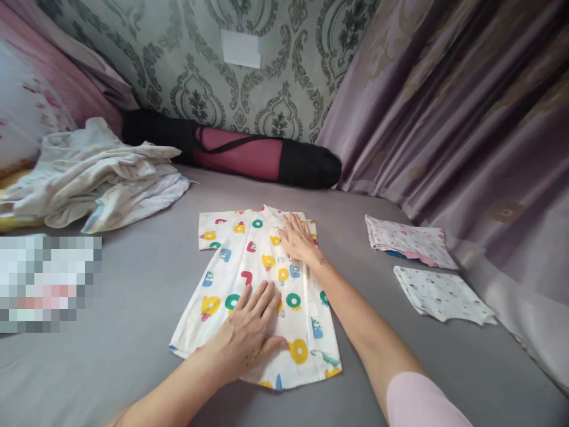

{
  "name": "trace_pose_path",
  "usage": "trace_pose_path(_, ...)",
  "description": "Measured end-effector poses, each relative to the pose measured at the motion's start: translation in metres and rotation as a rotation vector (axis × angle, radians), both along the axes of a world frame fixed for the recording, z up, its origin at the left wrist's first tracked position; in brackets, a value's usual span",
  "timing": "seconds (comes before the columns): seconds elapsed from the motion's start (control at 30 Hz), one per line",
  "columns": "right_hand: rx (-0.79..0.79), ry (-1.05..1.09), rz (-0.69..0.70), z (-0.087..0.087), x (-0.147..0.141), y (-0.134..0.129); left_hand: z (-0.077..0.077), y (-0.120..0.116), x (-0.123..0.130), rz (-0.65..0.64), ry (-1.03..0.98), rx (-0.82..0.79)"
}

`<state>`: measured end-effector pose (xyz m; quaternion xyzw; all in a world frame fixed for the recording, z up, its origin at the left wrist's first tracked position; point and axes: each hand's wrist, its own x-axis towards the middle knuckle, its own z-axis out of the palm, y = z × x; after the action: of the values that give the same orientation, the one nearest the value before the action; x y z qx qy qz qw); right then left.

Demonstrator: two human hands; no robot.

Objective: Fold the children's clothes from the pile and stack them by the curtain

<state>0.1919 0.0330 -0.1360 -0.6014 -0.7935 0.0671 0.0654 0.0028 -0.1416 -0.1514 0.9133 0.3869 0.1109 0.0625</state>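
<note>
"What's the surface, and what's the room like?"

"A grey-sheeted bed (133, 284). Patterned wallpaper (189, 65) rises beyond its far edge, with a white sheet of paper (241, 49) on it. A purple curtain (427, 112) hangs down the right edge."

"Any containers?"

"A long black-and-maroon bag (237, 155) lies along the far edge, its contents hidden."

"And the shirt?"

"The printed shirt (242, 255) is spread mid-bed towards the near edge, collar pointing to the far one. Both hands press flat on it, fingers straight: the left hand (251, 323) on the lower front, the right hand (297, 238) beside the collar."

"What else is around?"

"Near the right edge, a pink-printed folded garment (409, 238) and, just nearer, a white folded garment (444, 296). A rumpled clothes pile (102, 172) sits towards the far left corner; nearer, something at the left edge is pixelated (47, 284)."

"Anything in the way?"

"The right forearm (355, 314) covers part of the shirt's side."
</note>
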Motion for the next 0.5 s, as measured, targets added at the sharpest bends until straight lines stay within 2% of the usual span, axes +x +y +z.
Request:
trace_pose_path(0.1,-0.053,0.006,0.023,-0.002,-0.01,0.003,0.001,-0.001,0.001,-0.001,0.023,0.003)
trace_pose_path(0.27,-0.133,0.015,0.019,-0.008,-0.009,0.007,0.002,-0.001,0.001,-0.001,0.023,0.005)
trace_pose_path(0.4,-0.162,0.018,0.009,0.002,-0.014,0.008,0.006,0.0,0.0,-0.008,0.039,-0.025)
trace_pose_path(0.5,-0.077,0.016,0.015,0.009,-0.026,0.015,0.009,0.002,-0.001,-0.015,0.048,-0.044)
